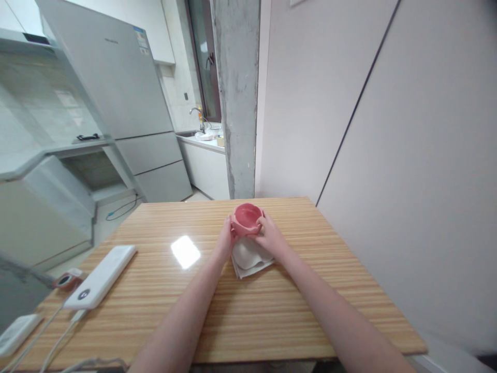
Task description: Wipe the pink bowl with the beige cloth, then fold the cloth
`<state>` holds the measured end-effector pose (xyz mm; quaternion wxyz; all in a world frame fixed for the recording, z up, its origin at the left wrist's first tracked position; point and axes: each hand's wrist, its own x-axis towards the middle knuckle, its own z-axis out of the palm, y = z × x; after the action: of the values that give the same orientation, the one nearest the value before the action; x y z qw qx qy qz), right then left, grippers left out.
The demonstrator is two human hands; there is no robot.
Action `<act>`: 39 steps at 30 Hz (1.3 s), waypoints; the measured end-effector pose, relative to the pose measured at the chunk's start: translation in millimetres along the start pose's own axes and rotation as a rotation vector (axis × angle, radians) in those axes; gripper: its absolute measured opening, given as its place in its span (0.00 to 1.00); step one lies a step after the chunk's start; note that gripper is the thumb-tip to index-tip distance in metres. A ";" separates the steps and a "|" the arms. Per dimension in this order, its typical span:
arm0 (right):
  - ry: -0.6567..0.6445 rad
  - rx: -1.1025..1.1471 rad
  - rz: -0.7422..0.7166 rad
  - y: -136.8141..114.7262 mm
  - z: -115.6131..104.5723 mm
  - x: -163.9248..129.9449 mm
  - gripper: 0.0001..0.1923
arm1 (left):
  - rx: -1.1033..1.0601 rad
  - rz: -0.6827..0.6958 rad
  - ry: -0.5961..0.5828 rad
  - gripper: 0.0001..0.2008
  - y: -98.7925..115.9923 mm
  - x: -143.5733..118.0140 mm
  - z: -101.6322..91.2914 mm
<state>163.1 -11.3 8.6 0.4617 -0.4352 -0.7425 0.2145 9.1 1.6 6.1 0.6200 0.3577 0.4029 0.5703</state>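
Note:
Both of my hands hold a pink bowl [247,216] near the far side of the wooden table. My left hand [229,234] is closed on the bowl's left side. On the right side, my right hand [267,233] grips it with fingers at the rim. The bowl's opening faces up and tilts a little toward me; its inside looks pink, with nothing I can make out in it. A folded whitish cloth [250,257] lies on the table just below the bowl, between my forearms. Whether the bowl touches the cloth or table, I cannot tell.
On the left of the wooden table [310,311] lie a white power bank [101,277] with a cable, a tape roll [68,280] and a white power strip [18,334]. A wall [373,181] runs along the right. Behind stand a fridge [112,88] and a concrete pillar [238,98].

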 end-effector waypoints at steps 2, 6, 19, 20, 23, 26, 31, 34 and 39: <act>0.076 -0.056 0.042 12.1 -9.2 4.8 0.13 | 0.168 0.032 -0.038 0.22 -0.3 -0.5 -2.4; 0.344 -0.248 0.217 44.3 -40.0 9.2 0.13 | 0.718 0.245 -0.238 0.19 -2.6 -10.5 -4.2; 0.710 -0.480 0.553 113.1 -91.5 -7.0 0.16 | 1.449 0.482 -0.412 0.30 -3.1 -30.2 3.5; 0.718 -0.470 0.566 114.0 -91.9 -7.6 0.16 | 1.451 0.471 -0.423 0.33 -3.6 -31.0 3.5; 0.708 -0.451 0.579 115.1 -91.7 -8.1 0.15 | 1.431 0.458 -0.484 0.40 -4.9 -33.8 4.6; 0.700 -0.460 0.564 115.2 -90.3 -7.7 0.16 | 1.405 0.483 -0.592 0.41 -6.1 -36.3 6.3; 0.672 -0.475 0.590 111.2 -88.3 -8.7 0.15 | 1.453 0.534 -0.632 0.31 -4.6 -38.1 8.3; 0.673 -0.517 0.671 102.0 -83.6 -7.4 0.21 | 1.519 0.525 -0.587 0.23 0.5 -39.9 10.5; 0.654 -0.577 0.333 74.8 -63.0 3.0 0.33 | 1.617 0.429 -0.681 0.21 6.6 -44.9 14.9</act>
<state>251.0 25.5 -13.5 0.4908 -0.7040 -0.5073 -0.0780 18.7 -42.3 22.4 0.1455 0.9012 0.4003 0.0796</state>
